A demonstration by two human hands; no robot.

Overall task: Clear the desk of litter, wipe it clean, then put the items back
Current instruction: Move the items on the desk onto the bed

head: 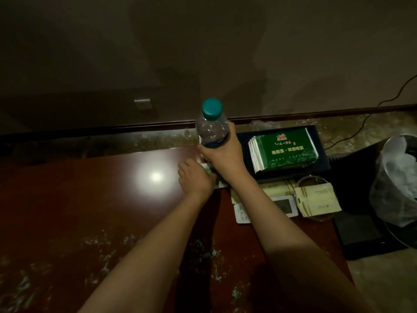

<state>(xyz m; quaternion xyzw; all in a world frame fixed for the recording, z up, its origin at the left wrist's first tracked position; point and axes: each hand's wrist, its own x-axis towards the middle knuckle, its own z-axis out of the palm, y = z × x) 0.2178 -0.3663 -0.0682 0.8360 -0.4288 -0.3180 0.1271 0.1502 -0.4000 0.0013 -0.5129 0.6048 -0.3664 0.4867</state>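
dim room, plain beige wall [225, 41] running behind a reddish-brown desk [90, 199] that is catching a bright glare spot [156, 176], dark cabinet [90, 107] sitting at back left, black cable [370, 114] trailing down the wall at right.

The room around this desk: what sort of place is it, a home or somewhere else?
Probably a hotel or guest room, though I can't be sure. The desk carries a stack of green packets in a dark tray, the right hand holds a water bottle, and a lined bin stands beside it.
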